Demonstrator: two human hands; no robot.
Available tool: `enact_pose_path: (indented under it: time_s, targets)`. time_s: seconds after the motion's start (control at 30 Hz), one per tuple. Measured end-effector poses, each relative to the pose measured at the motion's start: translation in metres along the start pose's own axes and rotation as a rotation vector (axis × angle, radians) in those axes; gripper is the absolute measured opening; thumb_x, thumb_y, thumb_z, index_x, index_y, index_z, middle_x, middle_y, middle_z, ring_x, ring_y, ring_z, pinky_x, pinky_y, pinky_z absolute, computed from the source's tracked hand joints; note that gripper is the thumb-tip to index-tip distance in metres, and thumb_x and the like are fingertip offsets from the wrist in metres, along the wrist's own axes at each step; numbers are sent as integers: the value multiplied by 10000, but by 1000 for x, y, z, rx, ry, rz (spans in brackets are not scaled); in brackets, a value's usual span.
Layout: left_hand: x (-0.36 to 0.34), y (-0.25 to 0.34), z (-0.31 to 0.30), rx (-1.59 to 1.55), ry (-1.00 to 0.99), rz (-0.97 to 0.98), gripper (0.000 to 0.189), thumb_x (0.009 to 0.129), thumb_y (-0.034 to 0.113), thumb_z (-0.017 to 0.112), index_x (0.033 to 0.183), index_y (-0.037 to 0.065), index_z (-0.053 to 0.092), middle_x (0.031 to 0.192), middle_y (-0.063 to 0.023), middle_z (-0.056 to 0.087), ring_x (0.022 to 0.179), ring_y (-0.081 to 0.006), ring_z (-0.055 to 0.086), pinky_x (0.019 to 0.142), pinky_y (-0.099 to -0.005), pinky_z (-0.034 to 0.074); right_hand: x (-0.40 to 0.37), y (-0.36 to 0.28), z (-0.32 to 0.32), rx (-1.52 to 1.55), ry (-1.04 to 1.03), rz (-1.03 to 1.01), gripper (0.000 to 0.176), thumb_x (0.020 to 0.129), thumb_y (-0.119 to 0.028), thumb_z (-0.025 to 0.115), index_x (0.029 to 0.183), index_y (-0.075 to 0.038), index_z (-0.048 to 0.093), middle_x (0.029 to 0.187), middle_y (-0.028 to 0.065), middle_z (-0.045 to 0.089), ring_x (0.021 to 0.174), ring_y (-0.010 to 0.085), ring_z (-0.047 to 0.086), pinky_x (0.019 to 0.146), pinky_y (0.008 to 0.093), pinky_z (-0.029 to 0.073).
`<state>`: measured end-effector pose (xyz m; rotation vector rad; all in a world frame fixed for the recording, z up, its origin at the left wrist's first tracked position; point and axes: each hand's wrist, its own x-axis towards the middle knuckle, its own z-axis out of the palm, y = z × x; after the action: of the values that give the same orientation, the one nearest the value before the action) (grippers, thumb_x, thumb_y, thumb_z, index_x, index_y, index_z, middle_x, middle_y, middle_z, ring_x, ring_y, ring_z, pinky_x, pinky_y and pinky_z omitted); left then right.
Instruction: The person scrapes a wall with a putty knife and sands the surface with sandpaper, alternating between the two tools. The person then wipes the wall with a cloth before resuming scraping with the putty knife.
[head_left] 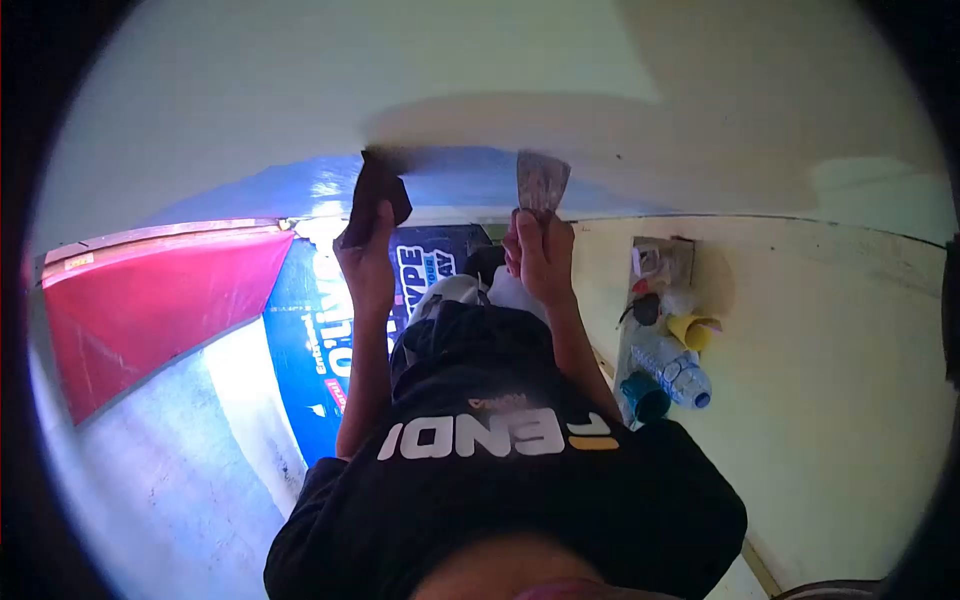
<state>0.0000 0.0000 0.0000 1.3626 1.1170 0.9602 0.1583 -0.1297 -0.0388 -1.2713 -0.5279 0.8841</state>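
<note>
Left hand [368,250] closed around a dark crumpled cloth [372,195], which sits at its 12 o'clock against the pale cream wall [500,80]. Right hand [540,255] grips a grey flat-bladed metal scraper [543,180], blade at 12 o'clock. Clear plastic water bottle [680,372] at the right hand's 4 o'clock.

A thin grey ledge [626,350] ran along the pale wall. On it lay a clear water bottle [678,372], a yellow cup [692,329], a teal cup [645,396] and a small box [658,262].
</note>
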Motion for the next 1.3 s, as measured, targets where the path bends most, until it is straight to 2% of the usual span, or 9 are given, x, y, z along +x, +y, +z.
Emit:
enact_pose_path:
  time_s: [0.07,0.1,0.2,0.3,0.73,0.83,1.1,1.13,1.3]
  targets:
    - [0,3,1,-29,-11,-69,295,907,214,661,1068,-32,671,883,-53,669,838,-102,538,771,-283,432,-1,-5,-1,-41,6,-2,383,1004,-286,452,688,-70,441,511,-6,401,396,72,393,363,241,344]
    - [36,5,0,-12,-2,81,290,909,216,659,1055,-33,673,872,-51,667,826,-100,534,755,-283,430,38,9,12,-15,-12,-111,379,1005,-282,450,690,-71,442,513,-6,402,397,70,391,364,242,342]
    - [32,11,-1,6,18,140,278,913,224,652,1014,-34,680,842,-43,662,783,-94,522,703,-280,422,33,11,19,-51,4,-64,367,1005,-273,444,699,-73,443,518,-7,405,400,65,384,365,244,338]
    - [20,5,-3,55,-12,32,282,916,223,648,1023,-36,676,859,-49,669,791,-97,532,713,-275,427,15,8,10,-43,24,-13,352,1004,-271,441,714,-73,445,525,-8,407,401,61,378,365,245,336]
    - [4,5,-5,24,-35,-33,272,907,183,655,1068,-36,671,904,-64,681,839,-102,556,761,-292,446,0,0,7,8,38,46,340,1002,-303,462,746,-78,450,530,-12,402,405,70,379,371,246,341]
    - [5,1,-7,-18,-76,-30,354,905,195,660,1195,-5,625,1050,-73,675,966,-117,568,890,-304,426,-2,10,2,-41,78,47,325,1001,-295,456,756,-80,454,533,-9,408,401,73,385,371,244,343]
    - [3,6,-5,-13,-69,-54,340,906,221,662,1159,-6,646,1035,-77,681,943,-112,566,885,-314,426,1,8,1,-3,83,44,311,992,-303,466,780,-76,480,545,5,436,392,81,397,368,247,342]
    - [4,4,0,-2,-3,37,305,923,237,636,1042,-43,665,844,-60,667,776,-98,521,702,-272,427,-2,6,2,-10,93,65,310,991,-305,468,782,-76,482,546,7,438,392,81,397,368,248,343]
    - [3,2,-1,-10,-32,-19,291,921,232,634,998,-46,668,807,-52,658,750,-95,508,684,-284,415,-4,4,1,17,86,92,299,989,-298,472,790,-76,484,546,11,439,398,82,404,375,253,351]
